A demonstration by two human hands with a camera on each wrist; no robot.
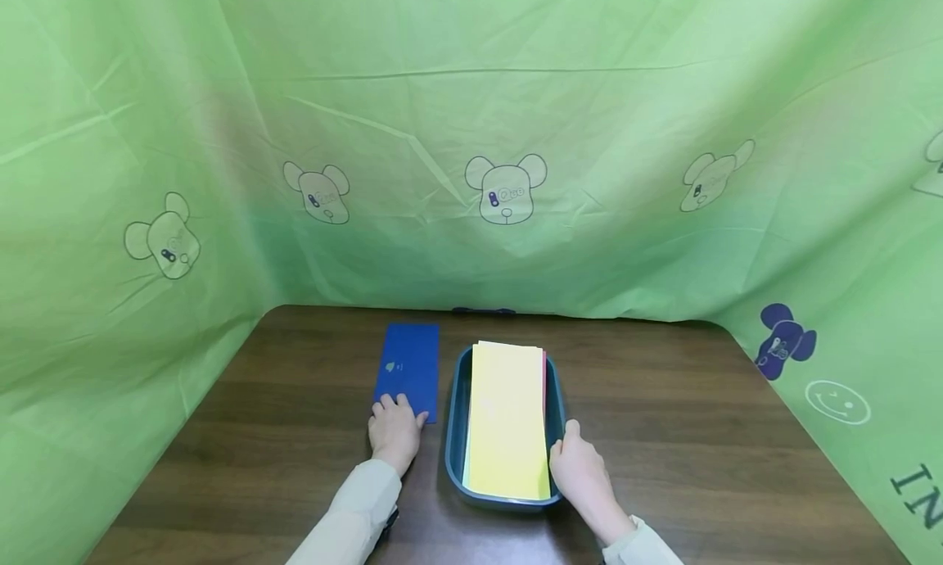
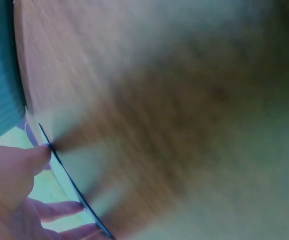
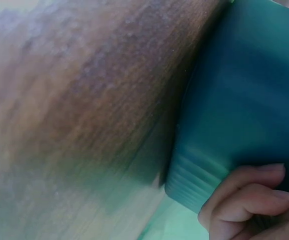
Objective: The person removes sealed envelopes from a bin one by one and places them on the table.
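Observation:
A flat blue rectangular card [image 1: 408, 360] with a small pale emblem lies on the table to the left. My left hand [image 1: 394, 438] rests on its near end, fingers spread and palm down. In the left wrist view the thumb and fingertips touch the card's thin dark edge [image 2: 70, 176]. To the right, a dark teal plastic bin [image 1: 454, 434] holds a stack of coloured paper [image 1: 508, 422], yellow on top with pink and pale green edges showing. My right hand [image 1: 580, 469] grips the bin's right rim, its fingers [image 3: 252, 200] curled against the outer wall.
The brown wooden table [image 1: 663, 401] extends to both sides of the bin. A green cloth [image 1: 398, 246] printed with bear heads hangs along the table's back and sides.

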